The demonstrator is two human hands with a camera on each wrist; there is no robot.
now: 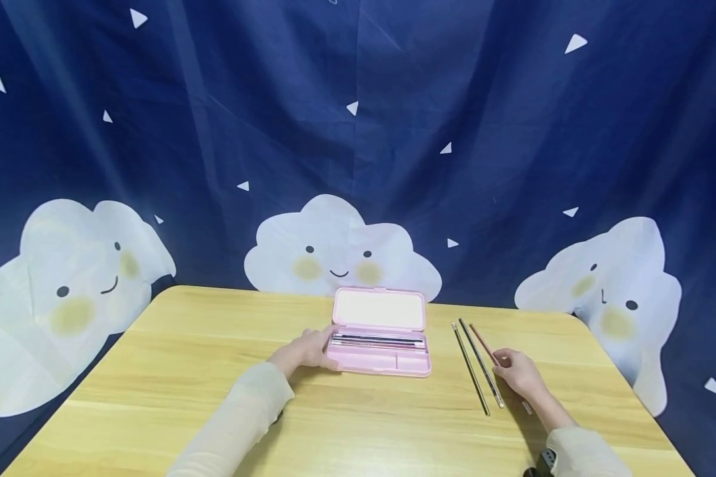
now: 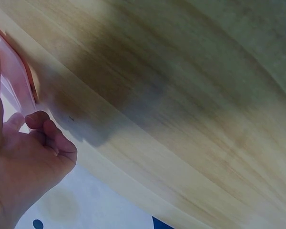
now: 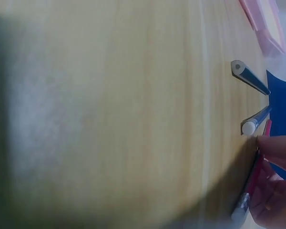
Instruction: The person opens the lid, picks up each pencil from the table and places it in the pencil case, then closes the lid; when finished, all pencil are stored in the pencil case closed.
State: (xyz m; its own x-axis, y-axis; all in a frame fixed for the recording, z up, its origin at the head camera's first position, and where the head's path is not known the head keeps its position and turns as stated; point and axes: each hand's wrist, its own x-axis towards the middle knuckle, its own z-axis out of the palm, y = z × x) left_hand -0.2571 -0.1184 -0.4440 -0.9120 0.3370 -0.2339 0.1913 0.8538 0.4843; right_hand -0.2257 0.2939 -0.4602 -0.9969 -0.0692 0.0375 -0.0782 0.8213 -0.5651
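Note:
An open pink pencil case [image 1: 414, 363] lies on the table with its lid folded back and several pencils in its rear compartment. My left hand [image 1: 313, 348] grips the case's left end, thumb at the front and fingers toward the back. In the left wrist view, part of the pink case [image 2: 20, 78] shows beside the left hand [image 2: 28, 157]. On the right, my right hand [image 1: 519, 374] pinches a red pencil [image 1: 483, 343] that lies slanted at the table. Two dark pencils [image 1: 471, 371] lie just left of it. The right wrist view shows the red pencil [image 3: 255, 175] between thumb and fingers.
The light wooden table [image 1: 382, 424] has a rounded far edge. Behind it hangs a dark blue curtain [image 1: 298, 119] with white clouds and triangles. A small black device [image 1: 543, 462] sits at the right wrist.

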